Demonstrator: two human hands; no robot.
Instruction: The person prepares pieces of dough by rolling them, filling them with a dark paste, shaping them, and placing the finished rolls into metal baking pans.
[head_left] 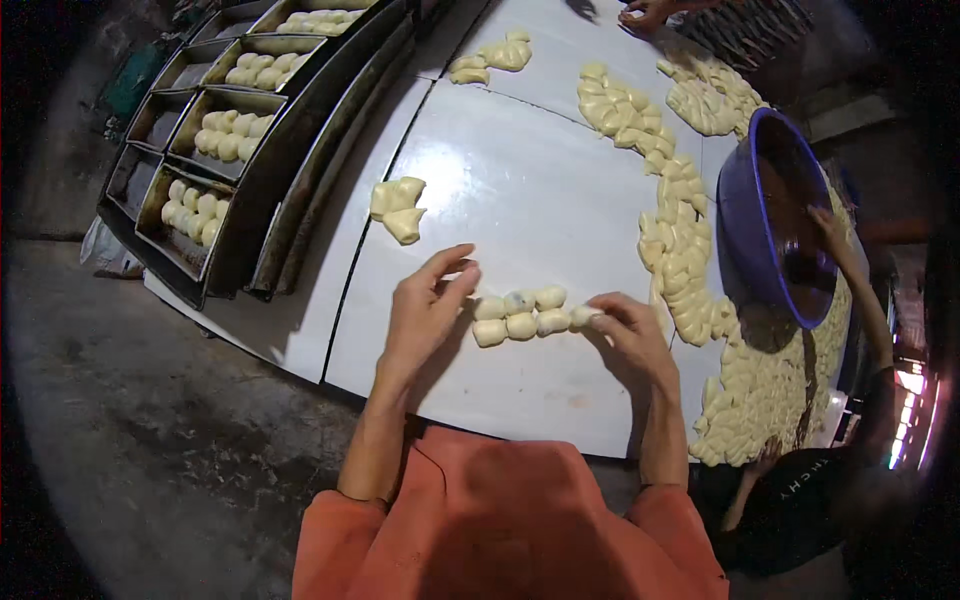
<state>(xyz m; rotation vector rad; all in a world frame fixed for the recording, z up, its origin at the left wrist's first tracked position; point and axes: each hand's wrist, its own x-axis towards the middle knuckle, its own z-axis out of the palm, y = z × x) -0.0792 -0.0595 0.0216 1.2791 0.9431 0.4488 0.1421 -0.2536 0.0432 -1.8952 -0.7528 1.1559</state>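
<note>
On the white tabletop (pixel 470 180), several pale dough balls (pixel 520 322) sit pressed together in two short rows between my hands. My left hand (pixel 432 305) is raised just beside the rows' left end, its fingers loosely curved and apart with nothing seen in them. My right hand (pixel 632 335) has its thumb and fingers on a small dough ball (pixel 582 316) at the rows' right end. Beyond my left hand lies a loose cluster of dough pieces (pixel 397 208).
Black metal pans (pixel 200 255) of dough balls stand at the left. Cut dough (pixel 680 260) runs down the right, beside a purple tub (pixel 735 230). Co-workers' hands show at the top (pixel 650 14) and right (pixel 830 230); another person (pixel 800 510) is at lower right. A slatted dark object (pixel 740 30) sits top right.
</note>
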